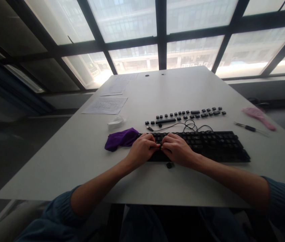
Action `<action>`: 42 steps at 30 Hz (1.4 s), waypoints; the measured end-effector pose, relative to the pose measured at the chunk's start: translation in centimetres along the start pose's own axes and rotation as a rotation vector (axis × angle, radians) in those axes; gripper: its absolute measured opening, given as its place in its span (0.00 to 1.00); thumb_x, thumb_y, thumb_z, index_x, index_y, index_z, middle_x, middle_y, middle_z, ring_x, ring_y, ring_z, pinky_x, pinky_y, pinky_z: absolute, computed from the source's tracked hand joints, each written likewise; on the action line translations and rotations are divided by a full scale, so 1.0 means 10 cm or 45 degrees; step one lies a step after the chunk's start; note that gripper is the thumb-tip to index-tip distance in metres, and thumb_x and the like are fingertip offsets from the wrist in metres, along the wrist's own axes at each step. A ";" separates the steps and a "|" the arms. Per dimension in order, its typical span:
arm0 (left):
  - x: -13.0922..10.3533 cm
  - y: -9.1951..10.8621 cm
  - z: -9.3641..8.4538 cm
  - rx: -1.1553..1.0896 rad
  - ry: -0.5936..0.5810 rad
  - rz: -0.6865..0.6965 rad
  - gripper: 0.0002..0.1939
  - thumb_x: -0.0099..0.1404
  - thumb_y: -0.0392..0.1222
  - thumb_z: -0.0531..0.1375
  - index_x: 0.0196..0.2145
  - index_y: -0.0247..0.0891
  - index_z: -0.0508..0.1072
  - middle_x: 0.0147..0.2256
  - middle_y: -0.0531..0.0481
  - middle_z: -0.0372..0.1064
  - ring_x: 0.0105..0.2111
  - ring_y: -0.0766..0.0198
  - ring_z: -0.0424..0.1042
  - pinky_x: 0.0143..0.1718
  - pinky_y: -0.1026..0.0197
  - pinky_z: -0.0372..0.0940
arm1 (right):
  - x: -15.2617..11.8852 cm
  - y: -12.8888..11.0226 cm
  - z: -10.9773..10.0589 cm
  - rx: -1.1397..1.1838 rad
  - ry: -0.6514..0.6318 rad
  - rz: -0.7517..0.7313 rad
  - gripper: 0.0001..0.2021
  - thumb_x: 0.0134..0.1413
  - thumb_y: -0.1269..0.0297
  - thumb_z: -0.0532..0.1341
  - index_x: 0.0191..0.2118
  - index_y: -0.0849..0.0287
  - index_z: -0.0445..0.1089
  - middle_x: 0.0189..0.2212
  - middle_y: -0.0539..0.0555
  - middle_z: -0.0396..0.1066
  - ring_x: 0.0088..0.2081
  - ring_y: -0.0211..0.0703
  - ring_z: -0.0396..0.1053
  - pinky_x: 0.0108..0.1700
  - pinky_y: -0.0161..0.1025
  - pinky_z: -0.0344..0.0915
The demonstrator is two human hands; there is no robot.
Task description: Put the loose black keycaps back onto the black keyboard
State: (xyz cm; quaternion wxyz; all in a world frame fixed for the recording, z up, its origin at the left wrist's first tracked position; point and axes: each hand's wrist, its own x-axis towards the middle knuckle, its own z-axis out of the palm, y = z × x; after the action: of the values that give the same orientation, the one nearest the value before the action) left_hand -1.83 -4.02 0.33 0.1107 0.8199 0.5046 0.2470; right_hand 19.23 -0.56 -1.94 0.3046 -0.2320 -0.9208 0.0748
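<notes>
A black keyboard (221, 144) lies near the front of the white table, several keycaps off its lower part. Over its left half, my left hand (143, 148) and my right hand (177, 148) meet, knuckles up. Fingers on both are curled and pressed together at the keys; whatever is between the fingertips is hidden. One loose keycap (169, 165) rests in front of the keyboard, below my right hand. Behind it, detached keycaps stand in two rows, with a long spacebar (166, 121) among them. The keyboard's cable (169, 127) loops between rows and keyboard.
To the left are a purple cloth (121, 138) and a crumpled white tissue (116, 123). Printed papers (106, 105) lie farther back. A wire keycap puller (249, 128) and a pink brush (257, 115) lie at right. Windows (132, 57) stand beyond the white table (157, 185).
</notes>
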 end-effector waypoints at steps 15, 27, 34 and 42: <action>0.00 -0.02 0.01 -0.145 0.019 -0.081 0.04 0.62 0.37 0.68 0.31 0.45 0.85 0.32 0.49 0.74 0.37 0.59 0.70 0.42 0.55 0.65 | 0.00 -0.03 -0.09 0.037 -0.013 -0.035 0.09 0.65 0.71 0.59 0.37 0.58 0.76 0.36 0.55 0.75 0.42 0.46 0.66 0.46 0.45 0.62; 0.08 -0.13 -0.41 -0.309 0.350 -0.249 0.09 0.67 0.45 0.64 0.37 0.40 0.83 0.35 0.49 0.73 0.35 0.63 0.72 0.35 0.61 0.65 | -0.01 -0.05 -0.11 0.018 -0.012 0.010 0.07 0.62 0.71 0.61 0.34 0.58 0.77 0.39 0.57 0.74 0.44 0.49 0.66 0.48 0.48 0.65; 0.05 -0.10 -0.42 -0.234 0.106 -0.157 0.05 0.64 0.37 0.65 0.35 0.41 0.83 0.38 0.49 0.76 0.39 0.60 0.75 0.45 0.58 0.68 | -0.13 -0.14 -0.22 0.146 -0.035 -0.046 0.07 0.65 0.71 0.58 0.40 0.57 0.74 0.37 0.56 0.73 0.39 0.45 0.67 0.44 0.43 0.66; 0.01 -0.18 -0.36 -0.010 -0.052 -0.148 0.02 0.59 0.37 0.70 0.30 0.41 0.80 0.34 0.51 0.74 0.38 0.59 0.73 0.42 0.58 0.67 | -0.27 -0.21 -0.29 0.056 -0.347 -0.230 0.03 0.64 0.64 0.63 0.39 0.57 0.73 0.37 0.54 0.73 0.39 0.44 0.67 0.43 0.43 0.62</action>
State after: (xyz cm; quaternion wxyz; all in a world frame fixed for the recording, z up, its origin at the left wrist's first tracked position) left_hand -5.08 -3.32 2.65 0.1386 0.7935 0.5481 0.2253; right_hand 22.07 -3.66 -0.49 0.1874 -0.1293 -0.9688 0.0982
